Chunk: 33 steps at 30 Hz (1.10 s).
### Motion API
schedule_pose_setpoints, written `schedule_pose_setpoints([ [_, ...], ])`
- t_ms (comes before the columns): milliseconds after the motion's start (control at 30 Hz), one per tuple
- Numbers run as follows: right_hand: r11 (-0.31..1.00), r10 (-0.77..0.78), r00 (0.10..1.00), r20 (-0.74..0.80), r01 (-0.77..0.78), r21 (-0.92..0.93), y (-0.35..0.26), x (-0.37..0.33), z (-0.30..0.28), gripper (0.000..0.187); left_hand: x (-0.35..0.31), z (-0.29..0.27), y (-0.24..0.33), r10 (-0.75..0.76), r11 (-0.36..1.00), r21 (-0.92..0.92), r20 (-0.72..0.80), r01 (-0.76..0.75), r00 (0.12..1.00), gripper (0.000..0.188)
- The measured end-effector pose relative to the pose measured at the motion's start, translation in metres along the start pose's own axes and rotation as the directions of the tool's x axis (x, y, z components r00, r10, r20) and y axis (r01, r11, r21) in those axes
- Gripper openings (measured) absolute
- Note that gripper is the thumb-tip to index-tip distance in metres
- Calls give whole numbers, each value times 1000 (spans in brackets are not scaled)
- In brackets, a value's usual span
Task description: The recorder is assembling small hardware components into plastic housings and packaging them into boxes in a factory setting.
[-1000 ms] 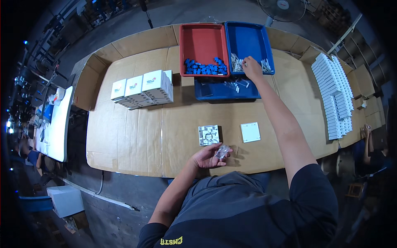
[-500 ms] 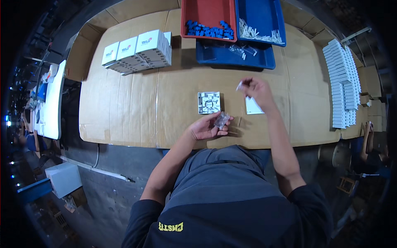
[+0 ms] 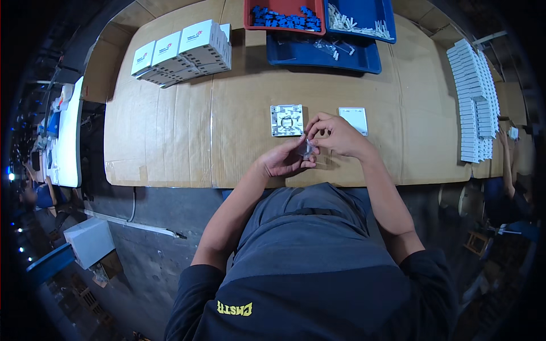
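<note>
My left hand (image 3: 281,161) is closed on a small clear plastic bag (image 3: 307,152) near the table's front edge. Against the top of the bag, my right hand (image 3: 339,136) is closed in a pinch; a small whitish piece seems to be at its fingertips, partly hidden. Just beyond my left hand lies a square white part (image 3: 277,131) with a grey pattern and a round dark-edged middle. A flat white square plate (image 3: 354,119) rests on the cardboard beyond my right hand.
Cardboard covers the table (image 3: 165,136). Stacked white boxes (image 3: 196,37) stand at far left. At the back, a red tray (image 3: 250,17) holds blue pieces, a blue tray (image 3: 388,23) white ones; a lower blue tray (image 3: 296,59) sits beneath. White plates are stacked (image 3: 469,102) at right.
My right hand has come down and left, bringing the small white piece to the bag in my left hand. The white plate it partly covered now shows fully. The whole view has shifted slightly.
</note>
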State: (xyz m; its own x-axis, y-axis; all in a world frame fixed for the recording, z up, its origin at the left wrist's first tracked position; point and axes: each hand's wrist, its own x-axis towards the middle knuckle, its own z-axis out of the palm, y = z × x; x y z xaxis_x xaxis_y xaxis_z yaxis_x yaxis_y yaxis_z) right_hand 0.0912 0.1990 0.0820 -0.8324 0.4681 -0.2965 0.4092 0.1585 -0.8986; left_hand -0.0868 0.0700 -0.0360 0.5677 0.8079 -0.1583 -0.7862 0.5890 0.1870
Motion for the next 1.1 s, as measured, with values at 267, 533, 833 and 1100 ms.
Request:
schedule_pose_setpoints([
  [267, 990, 5, 981, 196, -34, 140, 12, 4, 11, 32, -3, -1, -2, 19, 999, -33, 1, -19, 1000, 33],
  [533, 993, 59, 985, 161, -75, 89, 11, 3, 9, 39, -1, 5, 3, 7, 1000, -2, -3, -7, 1000, 33],
  [833, 992, -36, 984, 173, 15, 124, 22, 14, -24, 32, -1, 4, 1, -23, 999, -43, 4, 23, 1000, 50],
  [1100, 908, -309, 666, -679, -6, -419, 54, 94, -211, 17, 7, 20, 8, -83, 996, -11, 43, 84, 996, 62],
])
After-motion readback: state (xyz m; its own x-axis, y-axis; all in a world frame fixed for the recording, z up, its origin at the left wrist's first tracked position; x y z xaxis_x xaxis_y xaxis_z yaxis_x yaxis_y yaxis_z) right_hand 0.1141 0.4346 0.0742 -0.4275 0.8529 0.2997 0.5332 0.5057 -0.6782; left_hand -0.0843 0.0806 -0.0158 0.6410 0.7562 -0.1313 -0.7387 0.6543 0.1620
